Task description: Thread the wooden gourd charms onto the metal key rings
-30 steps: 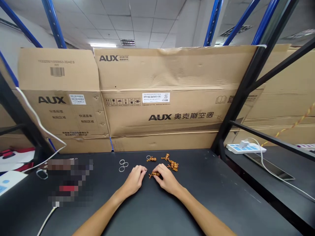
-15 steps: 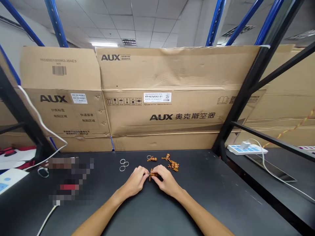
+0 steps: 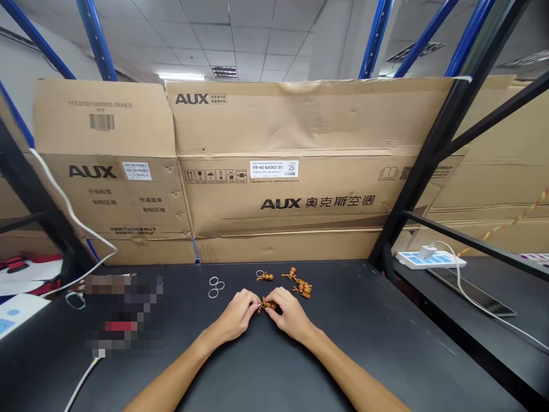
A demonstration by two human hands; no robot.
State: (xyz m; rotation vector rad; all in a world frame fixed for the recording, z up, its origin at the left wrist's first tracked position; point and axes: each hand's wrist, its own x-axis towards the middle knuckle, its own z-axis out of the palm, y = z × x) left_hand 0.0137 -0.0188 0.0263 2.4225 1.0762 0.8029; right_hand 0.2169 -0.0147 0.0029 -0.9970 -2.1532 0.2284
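My left hand (image 3: 237,316) is closed in a pinch, with a sliver of a silver key ring showing at its fingertips; most of that ring is hidden. Opposite it, my right hand (image 3: 291,316) grips a small brown gourd pendant (image 3: 271,305) between thumb and fingers. The pendant's cord (image 3: 261,307) reaches the left fingertips. Just beyond lies another gourd pendant (image 3: 266,277) with a ring (image 3: 259,274) at its cord. More gourd pendants (image 3: 302,288) are grouped to the right, one of them (image 3: 292,273) slightly apart. Three loose key rings (image 3: 213,293) lie left of my hands.
Tall cardboard (image 3: 278,137) walls off the back of the black table (image 3: 257,377). A blurred-out patch (image 3: 122,315) and a white cable (image 3: 81,383) are at left. Beyond the black rack post (image 3: 412,189) stand a power strip (image 3: 430,261) and a dark tablet-like slab (image 3: 476,294).
The pendant's cord has tilted a little to the left between my fingertips. Both hands stay in almost the same place, and the other pendants and rings have not moved.
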